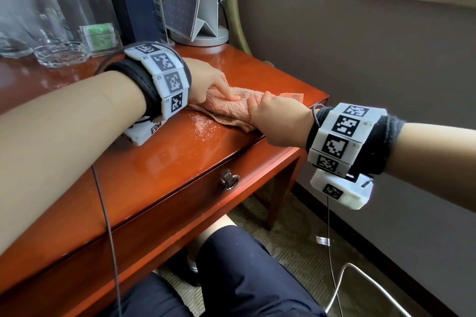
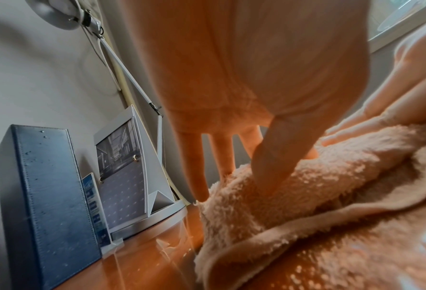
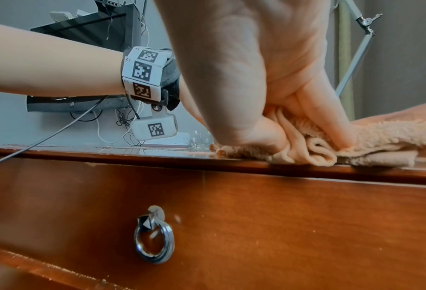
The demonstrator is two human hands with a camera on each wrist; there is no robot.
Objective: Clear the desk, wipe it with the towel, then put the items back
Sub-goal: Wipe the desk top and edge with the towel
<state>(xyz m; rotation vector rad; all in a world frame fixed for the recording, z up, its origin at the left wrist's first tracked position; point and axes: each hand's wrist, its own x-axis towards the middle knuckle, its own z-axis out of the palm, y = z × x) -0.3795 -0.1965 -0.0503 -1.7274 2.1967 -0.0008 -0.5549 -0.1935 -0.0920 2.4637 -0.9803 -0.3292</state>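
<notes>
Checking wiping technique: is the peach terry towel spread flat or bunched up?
Bunched. The peach terry towel lies in thick folds on the red-brown wooden desk; the right hand grips one end, the left hand presses it.

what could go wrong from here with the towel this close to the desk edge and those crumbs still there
The towel is bunched at the front edge of the desk; the right hand grips its end there, so a pull could drag it off. The crumbs lie near that edge, and a forward wipe may sweep them onto the floor. The left hand presses only with straight fingers, so the towel may slip.
</notes>
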